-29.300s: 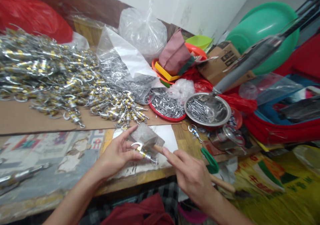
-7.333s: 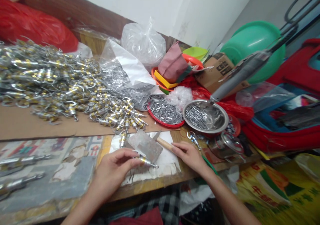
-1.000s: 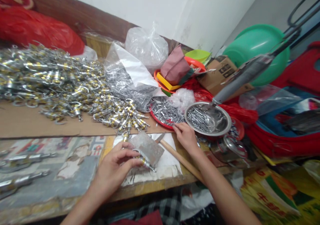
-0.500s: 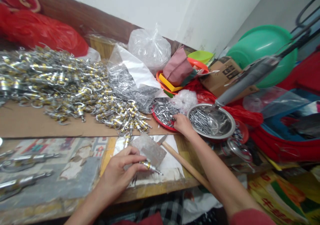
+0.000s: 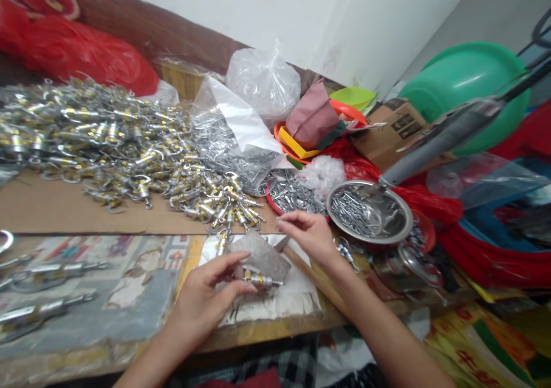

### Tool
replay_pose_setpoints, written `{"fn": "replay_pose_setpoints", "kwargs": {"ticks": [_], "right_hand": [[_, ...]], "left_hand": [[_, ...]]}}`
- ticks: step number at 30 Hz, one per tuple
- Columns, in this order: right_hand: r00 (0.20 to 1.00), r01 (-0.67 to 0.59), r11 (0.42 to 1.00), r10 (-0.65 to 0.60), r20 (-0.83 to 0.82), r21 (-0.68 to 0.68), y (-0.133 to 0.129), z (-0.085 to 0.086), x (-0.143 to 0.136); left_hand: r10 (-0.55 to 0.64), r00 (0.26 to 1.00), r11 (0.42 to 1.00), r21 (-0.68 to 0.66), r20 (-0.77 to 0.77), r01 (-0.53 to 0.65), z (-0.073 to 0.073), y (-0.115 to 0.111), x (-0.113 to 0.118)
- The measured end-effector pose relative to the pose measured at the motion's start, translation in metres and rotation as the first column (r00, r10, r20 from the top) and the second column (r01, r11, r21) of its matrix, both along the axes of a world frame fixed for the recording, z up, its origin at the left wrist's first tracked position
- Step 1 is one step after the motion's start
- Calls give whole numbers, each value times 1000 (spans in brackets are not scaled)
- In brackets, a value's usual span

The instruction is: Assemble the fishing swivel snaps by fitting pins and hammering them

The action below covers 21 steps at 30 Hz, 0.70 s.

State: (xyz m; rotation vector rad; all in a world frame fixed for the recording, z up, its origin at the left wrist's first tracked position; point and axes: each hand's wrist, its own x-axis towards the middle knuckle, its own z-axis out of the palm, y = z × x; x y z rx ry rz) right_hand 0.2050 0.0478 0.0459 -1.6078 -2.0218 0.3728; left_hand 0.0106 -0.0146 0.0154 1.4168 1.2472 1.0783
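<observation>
My left hand (image 5: 202,290) holds a silver metal fitting with a brass-coloured band (image 5: 258,279). Its thumb and forefinger are somewhat parted around the fitting, whose thin end points right. Above and to the right, my right hand (image 5: 312,236) is pinched closed; whatever sits at its fingertips is too small to make out. Beneath the hands lies a flat grey block (image 5: 262,256) on white paper (image 5: 301,293). A wooden-handled tool with a grey metal head (image 5: 316,276) rests beside the block, partly covered by my right forearm.
Many similar fittings (image 5: 107,130) are heaped on cardboard at the left. Small metal parts fill a red dish (image 5: 293,193) and a steel bowl (image 5: 370,213). A grey-handled lever (image 5: 443,141) slants over the bowl. Larger fittings (image 5: 47,313) lie at the lower left.
My right hand has come back from the red dish of small parts toward the block and my left hand. The left thumb and forefinger have spread apart around the fitting.
</observation>
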Motion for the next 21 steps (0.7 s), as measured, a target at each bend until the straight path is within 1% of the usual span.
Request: {"fn": "replay_pose_setpoints", "kwargs": {"ticks": [1,2,4,6,9,11,12,14,16,17,18,20,21], "right_hand": [[976,-127,992,127,-179,11,-15,1,-9],[929,-225,974,226,-292,35,-29,2,-18],[834,-318,943,325,-446,93,-50,1,-28],[785,-331,935,346,-513,123,-60,-2,-33],[723,-348,927,360,-590,140,-62,-8,-32],[684,-372,917,376,-625,144,-62,-11,-31],[678,-376,914,382,-628,150,-62,-12,-30],[714,-361,913,401,-574,188,-67,-14,-28],[792,-338,895,437,-425,291,-72,-16,-24],[826,-346,866,463,-320,362,-75,-17,-22],[846,-373,822,492,-206,431,-77,-17,-19],[848,-448,726,530,-8,522,-79,-17,-14],[840,-484,691,539,64,538,-79,-16,-12]], "left_hand": [[9,1000,1000,-16,30,-9,-1,0,1],[9,998,1000,-24,57,-8,-2,0,2],[-4,996,1000,-22,87,5,-3,1,3],[-7,997,1000,-10,82,8,-4,1,3],[7,999,999,31,31,-8,-1,1,2],[-42,999,997,59,-4,42,3,1,0],[-79,997,995,63,-11,80,4,0,-1],[-117,993,992,43,11,117,7,-1,-3],[-88,995,996,-4,56,88,9,-1,-5],[-77,995,997,-25,70,79,11,-2,-5],[-76,995,996,-36,69,79,13,-2,-6],[-108,994,994,-22,17,109,17,-2,-6],[-131,991,991,-1,-27,131,19,-2,-5]]}}
